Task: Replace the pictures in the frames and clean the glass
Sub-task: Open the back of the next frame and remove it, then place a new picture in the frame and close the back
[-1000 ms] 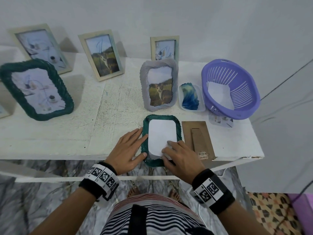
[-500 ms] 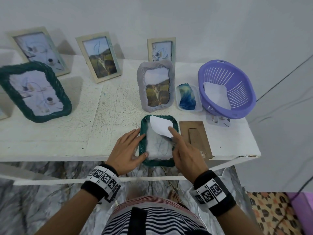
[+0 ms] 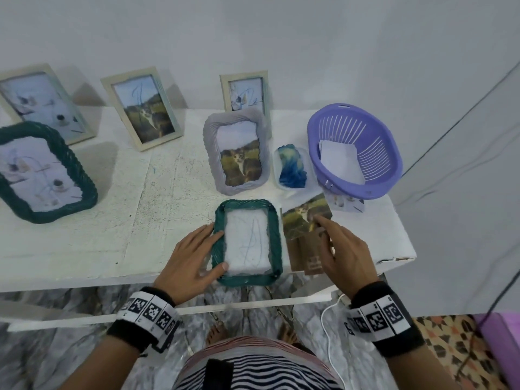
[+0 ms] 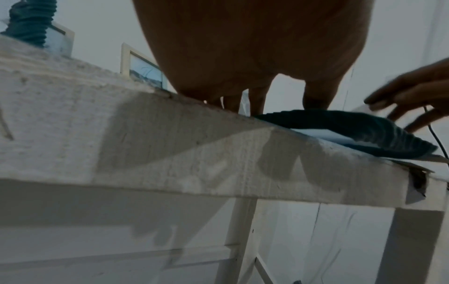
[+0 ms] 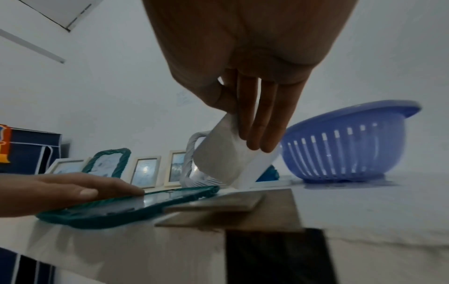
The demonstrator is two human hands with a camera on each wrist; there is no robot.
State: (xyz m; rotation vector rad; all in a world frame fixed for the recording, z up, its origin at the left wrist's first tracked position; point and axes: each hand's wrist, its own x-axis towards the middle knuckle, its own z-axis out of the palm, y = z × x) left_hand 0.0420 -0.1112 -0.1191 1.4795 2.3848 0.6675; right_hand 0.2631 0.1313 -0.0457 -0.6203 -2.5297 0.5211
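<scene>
A small green rope-edged frame point(image 3: 277, 240) lies flat at the table's front edge, its scribbled glass point(image 3: 247, 240) bare. My left hand point(image 3: 208, 249) rests on the frame's left rim with straight fingers, thumb on the lower corner. My right hand point(image 3: 323, 229) pinches a cat picture point(image 3: 304, 215), tilted just above the brown backing board point(image 3: 304, 257) to the right of the frame. In the right wrist view the picture's white back point(image 5: 223, 159) is held between thumb and fingers point(image 5: 262, 134), beside the green frame point(image 5: 121, 211). The left wrist view shows my left fingers point(image 4: 255, 103) on the frame point(image 4: 352, 126).
A purple basket point(image 3: 377, 142) with white papers stands at the back right, a blue cloth point(image 3: 291, 167) in a clear tray beside it. A grey frame point(image 3: 211, 153) stands behind the green one. A large green frame point(image 3: 84, 187) and cream frames point(image 3: 118, 108) stand left and back.
My right hand lifted the picture out of the green frame, turned it over and carried it right above the backing board. The glass is now uncovered. My left hand stayed on the frame.
</scene>
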